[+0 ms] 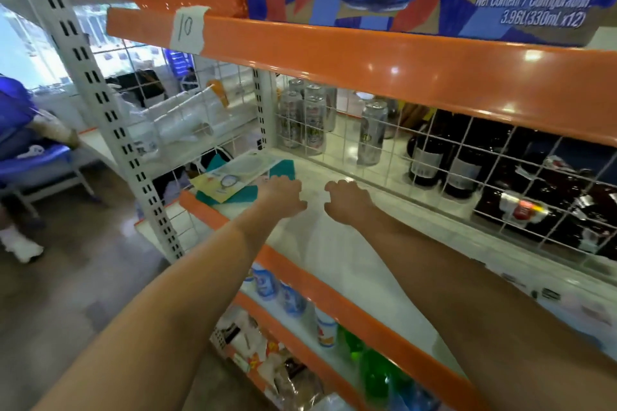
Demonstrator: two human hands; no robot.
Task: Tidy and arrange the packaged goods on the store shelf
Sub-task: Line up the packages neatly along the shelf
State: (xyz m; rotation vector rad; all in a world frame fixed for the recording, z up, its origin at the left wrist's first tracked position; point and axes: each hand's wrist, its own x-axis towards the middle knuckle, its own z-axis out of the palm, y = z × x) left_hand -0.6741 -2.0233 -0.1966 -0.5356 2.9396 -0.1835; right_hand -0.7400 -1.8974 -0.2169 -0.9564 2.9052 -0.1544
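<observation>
Both bare hands reach deep over the white shelf board with its orange front lip (334,264), knuckles up and fingers curled downward. The left hand (280,192) has its fingertips at the near edge of the flat yellow-and-teal printed packets (230,180); whether they pinch a packet or only touch it cannot be told, because the fingers hide the contact. The right hand (347,200) hangs beside it, a little apart, fingers curled loosely over bare board and holding nothing.

The packets lie just ahead and to the left of the left hand, fanned flat in the shelf's far left corner, their long side running diagonally toward the white wire grid back panel (367,150). The left hand is plainly the nearer one; the right would have to cross in front of it.

Beyond the grid, ahead of the right hand, stand silver drink cans (372,133) and, further right, dark glass bottles (460,163); the wire keeps them out of reach. The white slotted upright post (100,100) bounds the left end, so squaring the packets likely means drawing them rightward.
</observation>
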